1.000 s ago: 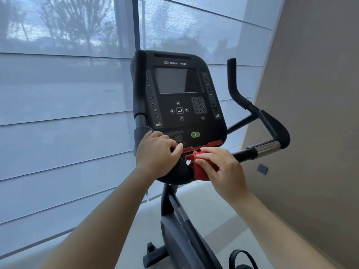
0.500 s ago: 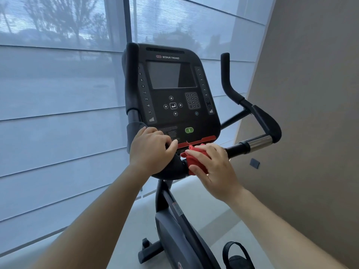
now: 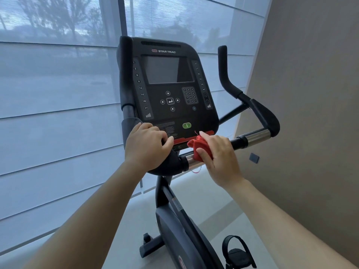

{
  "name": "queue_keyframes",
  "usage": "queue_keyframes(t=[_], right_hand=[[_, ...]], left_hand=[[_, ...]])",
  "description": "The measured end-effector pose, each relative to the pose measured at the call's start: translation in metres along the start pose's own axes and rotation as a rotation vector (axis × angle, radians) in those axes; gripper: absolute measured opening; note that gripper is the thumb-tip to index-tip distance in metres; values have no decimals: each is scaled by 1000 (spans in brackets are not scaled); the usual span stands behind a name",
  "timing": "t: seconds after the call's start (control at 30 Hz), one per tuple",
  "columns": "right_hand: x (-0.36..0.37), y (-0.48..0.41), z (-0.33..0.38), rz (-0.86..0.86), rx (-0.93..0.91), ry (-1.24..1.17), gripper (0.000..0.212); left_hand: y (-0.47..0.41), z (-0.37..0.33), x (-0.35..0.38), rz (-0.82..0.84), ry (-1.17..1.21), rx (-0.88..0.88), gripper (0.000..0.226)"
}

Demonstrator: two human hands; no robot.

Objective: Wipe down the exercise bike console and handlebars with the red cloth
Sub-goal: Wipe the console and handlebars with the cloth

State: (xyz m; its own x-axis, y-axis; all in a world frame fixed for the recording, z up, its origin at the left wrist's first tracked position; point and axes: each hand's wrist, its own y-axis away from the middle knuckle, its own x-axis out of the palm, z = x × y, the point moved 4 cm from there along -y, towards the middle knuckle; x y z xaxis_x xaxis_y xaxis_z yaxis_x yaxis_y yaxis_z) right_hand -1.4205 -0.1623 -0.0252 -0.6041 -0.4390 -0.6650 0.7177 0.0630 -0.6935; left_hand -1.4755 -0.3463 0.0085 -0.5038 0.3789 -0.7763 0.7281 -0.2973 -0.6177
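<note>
A black exercise bike console (image 3: 167,90) with a dark screen and keypad stands in front of me. My right hand (image 3: 217,158) wraps a bunched red cloth (image 3: 200,148) round the right handlebar (image 3: 254,137), on the chrome section just right of the centre hub. My left hand (image 3: 147,146) grips the black padded hub of the handlebar under the console's lower left edge. The right handlebar runs out to a chrome sleeve and a black upturned grip (image 3: 225,74).
A beige wall (image 3: 310,113) stands close on the right. Windows with translucent blinds (image 3: 58,113) fill the left and back. The bike's frame (image 3: 174,220) and a strapped pedal (image 3: 237,251) lie below, over a pale floor.
My right hand with the cloth has slid rightward along the bar, uncovering chrome next to the hub. My left hand keeps its grip. The camera view has shifted slightly.
</note>
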Motion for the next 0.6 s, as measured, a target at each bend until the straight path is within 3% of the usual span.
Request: queue_keyframes(t=[0.13, 0.3, 0.43, 0.6], right_hand=[[8, 10, 3, 24, -106, -46, 45], [3, 11, 0, -80, -46, -66, 37], [4, 14, 9, 12, -176, -63, 41], [-5, -4, 3, 89, -153, 24, 53]], left_hand=[[-1, 1, -1, 7, 8, -12, 40], [0, 0, -2, 8, -3, -4, 39], [-2, 1, -1, 9, -16, -9, 43], [-1, 1, 0, 6, -12, -13, 43]])
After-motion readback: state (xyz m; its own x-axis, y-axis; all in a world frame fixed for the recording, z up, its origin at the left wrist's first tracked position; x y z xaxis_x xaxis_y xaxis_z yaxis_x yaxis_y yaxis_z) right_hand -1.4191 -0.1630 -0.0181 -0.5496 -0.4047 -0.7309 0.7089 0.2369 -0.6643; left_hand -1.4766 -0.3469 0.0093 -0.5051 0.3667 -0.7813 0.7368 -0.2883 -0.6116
